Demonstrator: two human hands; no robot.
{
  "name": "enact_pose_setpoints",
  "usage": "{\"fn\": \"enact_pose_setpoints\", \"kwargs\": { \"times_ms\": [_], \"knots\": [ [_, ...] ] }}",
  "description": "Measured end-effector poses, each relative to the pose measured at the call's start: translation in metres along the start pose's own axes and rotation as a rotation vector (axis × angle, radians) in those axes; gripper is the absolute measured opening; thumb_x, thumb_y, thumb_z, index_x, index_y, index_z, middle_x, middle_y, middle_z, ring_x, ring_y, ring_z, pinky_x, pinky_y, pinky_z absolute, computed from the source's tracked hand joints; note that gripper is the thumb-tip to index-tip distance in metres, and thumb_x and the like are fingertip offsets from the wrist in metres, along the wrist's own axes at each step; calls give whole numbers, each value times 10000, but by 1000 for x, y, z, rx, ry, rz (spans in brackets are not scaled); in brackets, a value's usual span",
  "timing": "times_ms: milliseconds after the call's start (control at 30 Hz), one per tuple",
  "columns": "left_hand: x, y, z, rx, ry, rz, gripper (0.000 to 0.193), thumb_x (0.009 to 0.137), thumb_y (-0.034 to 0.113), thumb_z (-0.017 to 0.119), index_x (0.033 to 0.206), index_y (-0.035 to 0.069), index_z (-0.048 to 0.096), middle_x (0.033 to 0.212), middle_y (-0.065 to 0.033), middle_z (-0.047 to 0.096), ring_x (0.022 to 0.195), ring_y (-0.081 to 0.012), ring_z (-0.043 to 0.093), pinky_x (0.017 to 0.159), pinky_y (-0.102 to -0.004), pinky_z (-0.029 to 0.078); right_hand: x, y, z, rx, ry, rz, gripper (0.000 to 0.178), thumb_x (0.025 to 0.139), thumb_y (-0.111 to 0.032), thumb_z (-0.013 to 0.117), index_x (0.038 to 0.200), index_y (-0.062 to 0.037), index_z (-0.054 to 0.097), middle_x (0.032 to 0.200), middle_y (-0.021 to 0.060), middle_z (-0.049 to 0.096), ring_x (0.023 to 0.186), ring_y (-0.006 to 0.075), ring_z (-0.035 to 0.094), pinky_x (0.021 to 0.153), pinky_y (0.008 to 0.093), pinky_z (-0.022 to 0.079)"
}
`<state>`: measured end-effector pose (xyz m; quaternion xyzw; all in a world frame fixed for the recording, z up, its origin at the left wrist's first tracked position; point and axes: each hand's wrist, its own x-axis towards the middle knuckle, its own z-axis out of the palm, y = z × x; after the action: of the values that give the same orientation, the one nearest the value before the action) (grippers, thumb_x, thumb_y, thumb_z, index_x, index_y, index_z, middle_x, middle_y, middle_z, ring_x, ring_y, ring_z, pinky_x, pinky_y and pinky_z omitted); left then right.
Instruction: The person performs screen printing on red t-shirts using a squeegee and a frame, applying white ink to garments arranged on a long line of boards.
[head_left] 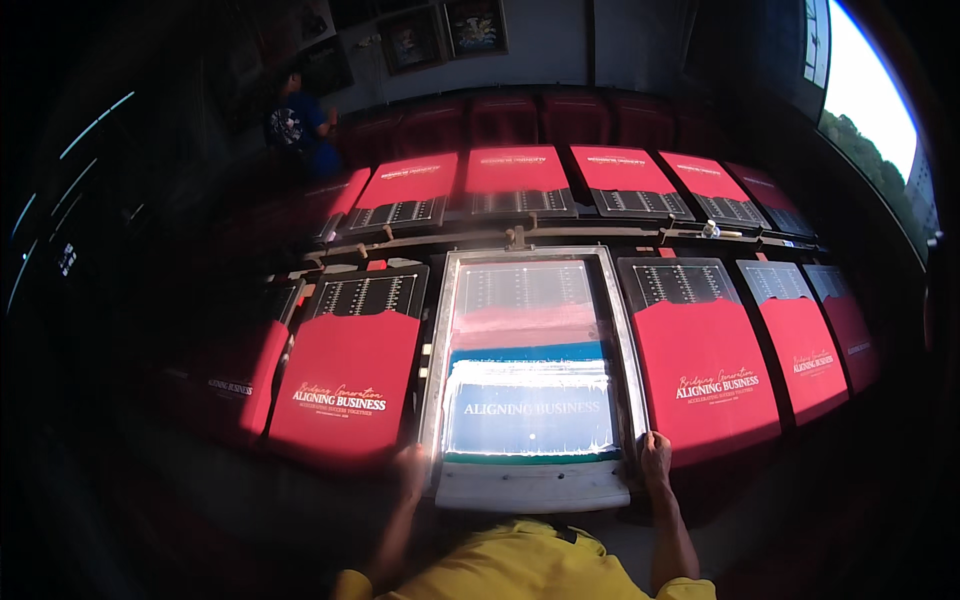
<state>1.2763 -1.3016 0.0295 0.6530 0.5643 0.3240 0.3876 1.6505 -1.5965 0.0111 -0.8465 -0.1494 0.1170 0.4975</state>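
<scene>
head-worn fisheye view, angled downward, facing ahead

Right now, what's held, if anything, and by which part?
The screen frame, by its lower right edge, in the right hand; left hand blurred at its left edge, grip unclear.

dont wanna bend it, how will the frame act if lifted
The frame is probably stiff: it looks metallic. The mesh may give if poked, looking thin and see-through. It may tilt if lifted one-sided, spanning from left hand to right hand.
</scene>
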Motion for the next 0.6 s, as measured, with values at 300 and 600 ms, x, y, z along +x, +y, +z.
{"fn": "enact_pose_setpoints", "kwargs": {
  "times_ms": [300, 600],
  "knots": [
    [-3, -7, 10, -138, -62, -13, 403, 913, 318, 492, 636, 28, 445, 573, -3, 390, 582, -102, 402, 518, -373, 307, 9, -1, -3, 16, 19, 19, 285, 941, -190, 513, 890, 52, 654, 657, 145, 599, 625, 205, 578, 594, 360, 439],
    [14, -31, 9, 110, -169, -12, 399, 916, 333, 469, 753, -9, 596, 643, -161, 576, 610, -263, 561, 623, -411, 450, 7, 9, 2, 204, 81, 2, 273, 967, -131, 492, 786, 47, 592, 621, 1, 493, 581, 81, 443, 517, 279, 345]
  ]
}}
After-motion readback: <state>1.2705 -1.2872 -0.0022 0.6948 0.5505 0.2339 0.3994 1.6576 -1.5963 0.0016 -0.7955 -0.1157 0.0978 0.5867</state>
